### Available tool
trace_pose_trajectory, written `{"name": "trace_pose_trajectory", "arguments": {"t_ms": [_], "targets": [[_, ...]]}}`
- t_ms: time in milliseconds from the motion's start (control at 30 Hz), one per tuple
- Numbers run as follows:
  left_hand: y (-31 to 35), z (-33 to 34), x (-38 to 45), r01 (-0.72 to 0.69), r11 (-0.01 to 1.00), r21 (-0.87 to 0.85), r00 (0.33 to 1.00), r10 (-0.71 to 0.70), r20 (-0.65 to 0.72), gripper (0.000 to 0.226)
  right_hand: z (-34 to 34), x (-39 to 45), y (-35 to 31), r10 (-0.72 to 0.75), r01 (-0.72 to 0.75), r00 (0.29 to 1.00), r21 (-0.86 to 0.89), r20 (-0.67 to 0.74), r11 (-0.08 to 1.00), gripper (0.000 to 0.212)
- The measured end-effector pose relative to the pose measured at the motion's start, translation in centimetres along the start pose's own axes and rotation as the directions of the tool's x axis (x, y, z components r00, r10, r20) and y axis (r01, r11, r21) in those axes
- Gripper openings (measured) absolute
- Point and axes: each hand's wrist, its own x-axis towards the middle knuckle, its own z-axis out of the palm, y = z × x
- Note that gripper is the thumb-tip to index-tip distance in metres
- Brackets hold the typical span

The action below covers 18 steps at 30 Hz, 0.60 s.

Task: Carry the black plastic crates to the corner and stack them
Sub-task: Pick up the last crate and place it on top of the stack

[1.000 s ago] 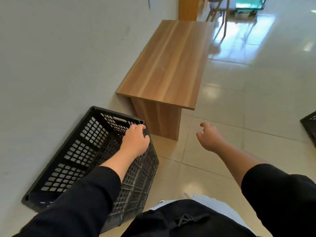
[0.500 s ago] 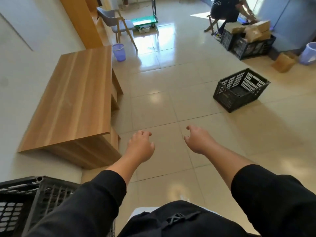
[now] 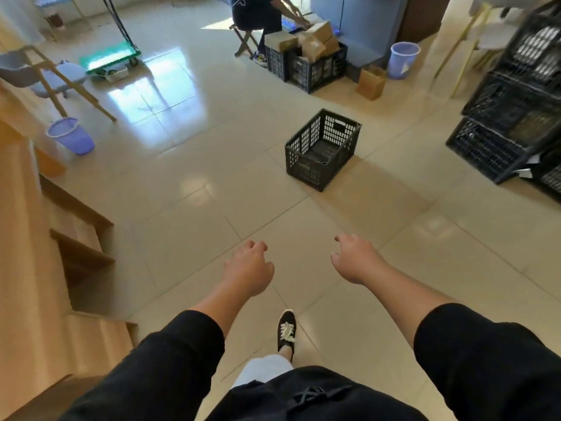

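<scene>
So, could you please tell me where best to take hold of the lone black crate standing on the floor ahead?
Probably by the two short end walls of the lone crate, coming from above. It stands upright and empty, and a handle slot shows in the far end wall. Both hands, left and right, are free.

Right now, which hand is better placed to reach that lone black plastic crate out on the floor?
Probably the right hand: the black perforated plastic crate stands ahead and to the right, more in line with it than with the left hand. Both hands are empty with loosely curled fingers, and carrying likely needs both.
</scene>
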Motion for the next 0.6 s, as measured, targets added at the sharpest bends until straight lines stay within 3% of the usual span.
{"name": "trace_pose_trajectory", "arguments": {"t_ms": [367,600], "targets": [[10.8,-7.5,20.9,-0.263,0.964,0.047,0.956,0.254,0.145,0.056,-9.1,12.5,4.3,0.336,-0.329,0.941,0.131,-0.037,0.935,0.055],[20.6,-9.2,31.6,-0.39,0.908,0.15,0.908,0.352,0.229,0.056,-14.4,20.0,10.5,0.454,-0.435,0.89,0.227,-0.037,0.871,0.053]]}}
